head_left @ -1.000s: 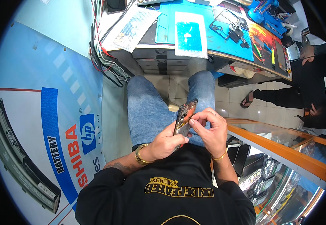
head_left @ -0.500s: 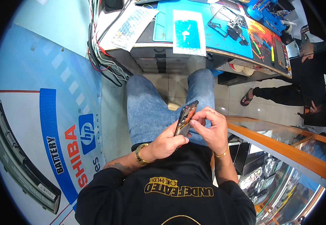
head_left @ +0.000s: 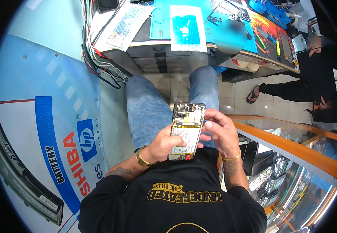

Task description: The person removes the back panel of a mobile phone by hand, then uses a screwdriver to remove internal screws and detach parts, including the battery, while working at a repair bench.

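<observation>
An opened smartphone point(head_left: 188, 130) is held upright over my lap, its inner side facing me. Its circuit board point(head_left: 190, 112) fills the far end, and a pale battery point(head_left: 191, 140) lies below that. My left hand point(head_left: 164, 144) grips the phone from the left, thumb across the battery; fingertips show past the right edge. Beside the phone's upper right edge is my right hand point(head_left: 223, 130), fingers loosely bent and apart. Nothing shows between them, and I cannot tell whether they touch the phone.
Ahead stands a workbench with a blue mat point(head_left: 160, 23), a plastic sleeve point(head_left: 188, 29), a phone frame point(head_left: 224, 13) and screwdrivers point(head_left: 278, 47). Cables point(head_left: 98, 64) hang at its left. A glass display case point(head_left: 292, 139) is close on my right. Another person point(head_left: 312, 73) is at far right.
The phone has turned from nearly edge-on to facing me. My right hand's fingers have moved from its inner face to beside its right edge. The view has shifted slightly.
</observation>
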`<move>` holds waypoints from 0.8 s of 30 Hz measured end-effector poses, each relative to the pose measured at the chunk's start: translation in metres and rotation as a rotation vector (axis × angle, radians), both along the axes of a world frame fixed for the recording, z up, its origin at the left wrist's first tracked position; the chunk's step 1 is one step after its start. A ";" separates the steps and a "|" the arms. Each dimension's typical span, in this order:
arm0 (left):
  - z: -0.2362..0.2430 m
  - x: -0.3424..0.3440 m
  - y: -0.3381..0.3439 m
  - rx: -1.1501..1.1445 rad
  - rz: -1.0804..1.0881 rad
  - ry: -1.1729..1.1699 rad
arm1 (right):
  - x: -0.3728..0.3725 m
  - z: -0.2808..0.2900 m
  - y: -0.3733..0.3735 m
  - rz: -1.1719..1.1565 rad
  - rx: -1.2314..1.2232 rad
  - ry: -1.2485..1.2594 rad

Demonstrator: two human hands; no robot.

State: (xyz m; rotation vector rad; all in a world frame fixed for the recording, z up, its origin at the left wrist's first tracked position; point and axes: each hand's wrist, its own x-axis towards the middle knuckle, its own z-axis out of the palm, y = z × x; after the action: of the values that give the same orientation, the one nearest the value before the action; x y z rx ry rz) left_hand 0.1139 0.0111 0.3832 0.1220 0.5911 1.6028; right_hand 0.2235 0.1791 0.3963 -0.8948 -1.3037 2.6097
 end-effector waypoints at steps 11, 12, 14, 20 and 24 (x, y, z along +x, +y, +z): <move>0.002 -0.001 -0.004 0.076 -0.043 0.070 | -0.001 0.008 -0.001 0.205 -0.143 0.001; 0.002 -0.003 -0.003 0.024 -0.021 -0.021 | -0.005 0.009 0.000 0.136 -0.113 0.012; -0.001 -0.010 -0.003 0.001 0.057 -0.096 | -0.012 0.007 -0.006 0.009 0.003 -0.034; 0.016 -0.023 0.006 -0.082 0.308 0.003 | 0.022 0.005 -0.014 0.312 0.120 -0.146; 0.020 -0.024 0.008 -0.085 0.269 0.040 | 0.018 0.001 -0.026 0.267 0.018 -0.111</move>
State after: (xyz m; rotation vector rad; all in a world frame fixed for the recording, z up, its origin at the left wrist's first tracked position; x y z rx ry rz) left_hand 0.0902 0.0186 0.4032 0.0118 0.7294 1.8349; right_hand 0.2419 0.1527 0.3972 -0.9339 -1.5725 2.7724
